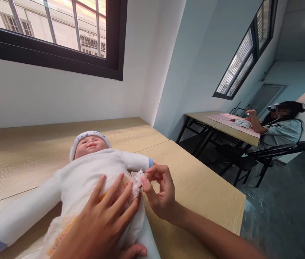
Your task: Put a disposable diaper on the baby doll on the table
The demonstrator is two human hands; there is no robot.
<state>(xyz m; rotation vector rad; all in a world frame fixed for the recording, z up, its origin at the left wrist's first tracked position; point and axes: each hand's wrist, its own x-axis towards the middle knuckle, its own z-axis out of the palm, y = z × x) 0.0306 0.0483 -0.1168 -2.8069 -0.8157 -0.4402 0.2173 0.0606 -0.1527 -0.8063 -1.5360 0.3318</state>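
A baby doll (95,162) in a white long-sleeved suit with blue cuffs and a white cap (87,135) lies on its back on the wooden table. Around its waist is a white diaper (60,225) with an orange printed band. My left hand (106,212) lies flat on the diaper's front, fingers spread. At the doll's hip, on the right of the view, my right hand (160,190) pinches the crinkled side edge (137,181) of the diaper between thumb and forefinger. Much of the diaper's front is hidden under my left hand.
The pale wooden table (201,187) ends at a slanting edge on the right, with dark floor beyond. A wall and a barred window (47,32) stand behind it. Farther right, another person (283,126) sits at a second table (222,126) beside black chairs (245,162).
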